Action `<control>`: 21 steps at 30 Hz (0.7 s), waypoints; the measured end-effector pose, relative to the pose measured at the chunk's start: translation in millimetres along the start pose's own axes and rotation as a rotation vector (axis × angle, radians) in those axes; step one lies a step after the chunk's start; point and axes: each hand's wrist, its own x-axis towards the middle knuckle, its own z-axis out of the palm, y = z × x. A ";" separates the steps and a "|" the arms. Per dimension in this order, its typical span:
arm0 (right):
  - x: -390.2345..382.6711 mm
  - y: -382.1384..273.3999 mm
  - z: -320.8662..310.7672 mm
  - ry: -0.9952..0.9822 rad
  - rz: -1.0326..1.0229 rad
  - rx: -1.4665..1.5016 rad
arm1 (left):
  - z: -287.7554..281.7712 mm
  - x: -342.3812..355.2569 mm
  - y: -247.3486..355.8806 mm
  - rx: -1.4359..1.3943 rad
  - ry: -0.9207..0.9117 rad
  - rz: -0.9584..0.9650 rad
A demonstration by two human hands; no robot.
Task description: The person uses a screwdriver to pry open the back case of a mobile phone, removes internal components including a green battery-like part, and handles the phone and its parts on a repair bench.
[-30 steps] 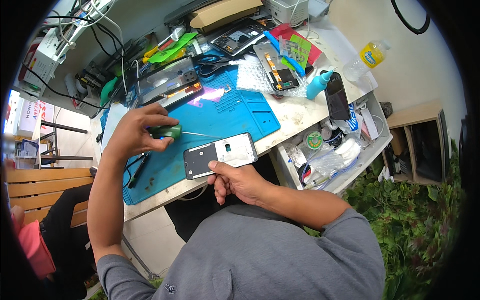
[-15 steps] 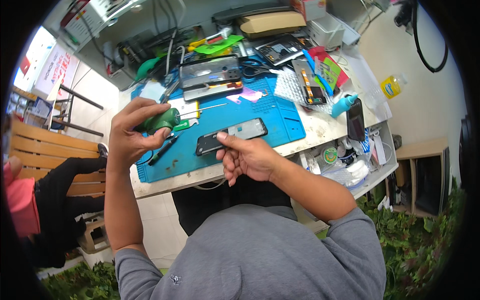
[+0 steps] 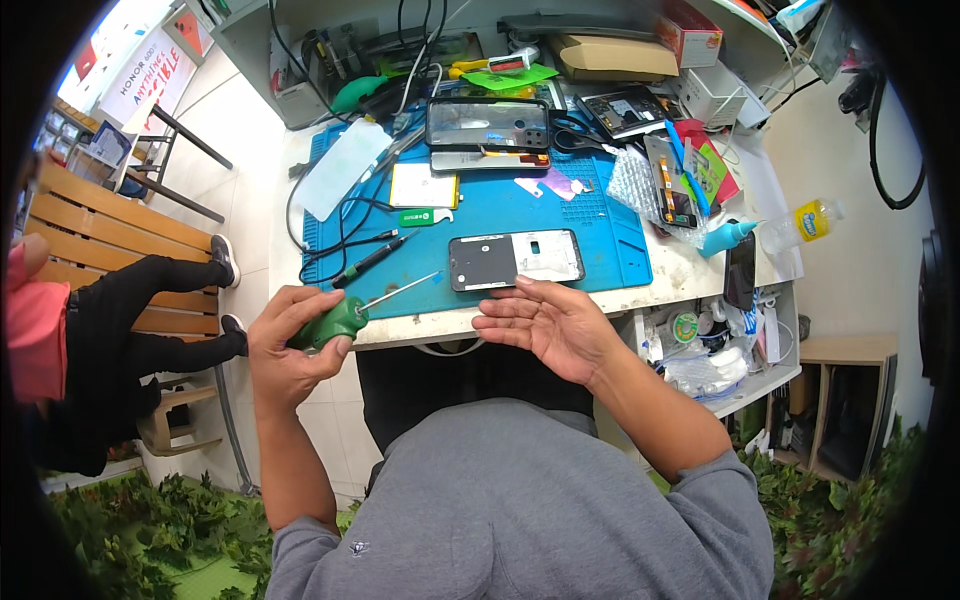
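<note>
My left hand (image 3: 290, 345) is closed around the fat green handle of a screwdriver (image 3: 338, 322). Its thin metal shaft points up and right, over the mat's near edge. Palm up with fingers apart, my right hand (image 3: 545, 325) holds nothing. Its fingertips are by the lower edge of a phone frame (image 3: 483, 264), dark on the left half and silvery on the right; whether they touch it I cannot tell. The frame lies on a blue work mat (image 3: 420, 268). Left of it are a black pen-shaped tool (image 3: 370, 262) and a small green tool (image 3: 424, 217).
A flat battery (image 3: 424, 187), a clear phone case (image 3: 487, 125) and cables lie farther back. At the right stand a blue squeeze bottle (image 3: 727, 238) and a yellow-labelled bottle (image 3: 812, 220), above an open drawer (image 3: 715, 398) full of parts. Another person sits on a wooden bench (image 3: 130, 245) at left.
My right thumb has come off the phone frame, which was tilted and now lies level on the mat. The left hand, still gripping the screwdriver, has moved down toward me. The view has shifted.
</note>
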 end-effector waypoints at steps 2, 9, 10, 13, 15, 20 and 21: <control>-8.9 -0.5 -1.4 0.005 0.021 -0.001 | 0.4 -9.5 -1.7 -0.034 -0.028 -0.067; -49.9 4.9 22.6 -0.142 -0.055 -0.875 | 16.4 -9.8 20.5 -0.046 -0.333 0.005; -53.5 1.1 27.1 -0.193 -0.093 -1.011 | 20.3 -8.8 24.1 -0.039 -0.375 0.023; -58.2 1.5 27.9 -0.311 -0.384 -1.273 | 23.8 -5.0 24.9 -0.018 -0.408 0.036; -65.3 -2.5 25.1 -0.335 -0.371 -1.312 | 21.6 -3.7 23.7 -0.041 -0.439 0.041; -75.4 5.9 21.6 -0.363 -0.494 -1.262 | 21.1 0.4 23.4 -0.079 -0.520 0.059; -76.1 7.3 19.5 -0.359 -0.521 -1.258 | 20.2 1.4 23.7 -0.079 -0.516 0.052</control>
